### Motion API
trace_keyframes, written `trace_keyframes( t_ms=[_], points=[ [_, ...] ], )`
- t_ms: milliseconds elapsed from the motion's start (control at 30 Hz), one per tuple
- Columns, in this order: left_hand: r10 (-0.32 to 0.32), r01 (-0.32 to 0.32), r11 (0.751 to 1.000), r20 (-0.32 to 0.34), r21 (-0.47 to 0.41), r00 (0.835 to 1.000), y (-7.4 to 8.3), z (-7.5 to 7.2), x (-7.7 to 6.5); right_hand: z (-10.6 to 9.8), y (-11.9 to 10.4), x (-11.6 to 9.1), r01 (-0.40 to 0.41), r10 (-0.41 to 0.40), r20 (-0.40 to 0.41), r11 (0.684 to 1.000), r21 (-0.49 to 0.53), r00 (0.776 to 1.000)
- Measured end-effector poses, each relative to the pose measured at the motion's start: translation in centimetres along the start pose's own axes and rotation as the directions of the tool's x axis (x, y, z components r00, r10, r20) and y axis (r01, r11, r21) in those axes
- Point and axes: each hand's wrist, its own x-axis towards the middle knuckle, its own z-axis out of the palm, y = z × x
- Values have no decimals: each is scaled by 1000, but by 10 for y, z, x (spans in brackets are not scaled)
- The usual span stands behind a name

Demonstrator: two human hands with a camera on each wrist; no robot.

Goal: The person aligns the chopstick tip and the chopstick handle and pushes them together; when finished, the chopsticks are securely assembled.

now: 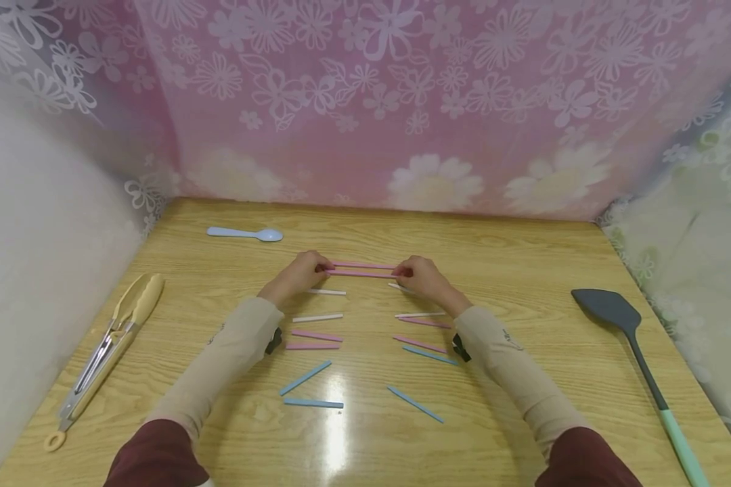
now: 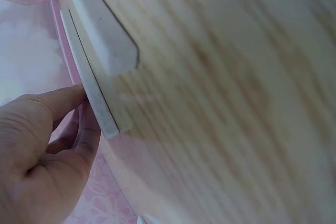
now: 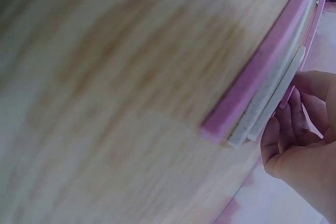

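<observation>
Pink floral cloth [image 1: 353, 88] hangs behind a wood-grain counter [image 1: 493, 419], with paler cloth [image 1: 706, 203] at the right side. From the head view, two pink strips [image 1: 362, 274] run side by side between the hands, towards the far part of the counter. The left hand [image 1: 304, 269] pinches at their left end and the right hand [image 1: 422, 276] at their right end. Nearer the person, loose pieces lie in two columns: white strips [image 1: 318, 317], loose pink strips [image 1: 313, 346] and blue strips [image 1: 313, 403]. Both sleeves [image 1: 237, 352] pass beside these columns, so a forearm drawn back low could sweep some out of line.

In the left wrist view, thumb and finger narrow on a pink strip just beyond a white one; whether they grip both pink strips, I cannot tell. The fingers sit so near that white piece that a small roll of the wrist might knock it askew.

In the right wrist view, the fingertips pinch the end of a pink strip, with two white strips and a loose pink one just beside. Such a thin end gives little to hold, so uneven pulling by the two hands could make it slip or twist
</observation>
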Motion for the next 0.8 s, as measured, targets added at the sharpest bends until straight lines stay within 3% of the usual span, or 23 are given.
trace_keyframes(
  t_ms=[467, 800],
  points=[
    [7, -7, 1000, -1, -8, 1000, 1, -1, -2, -2, -2, -1, -51, 51, 16, 999, 11, 999],
    [9, -8, 999, 3, -35, 1000, -4, 1, -1, -2, -3, -2, -30, 30, 5, 999, 11, 1000]
  ],
)
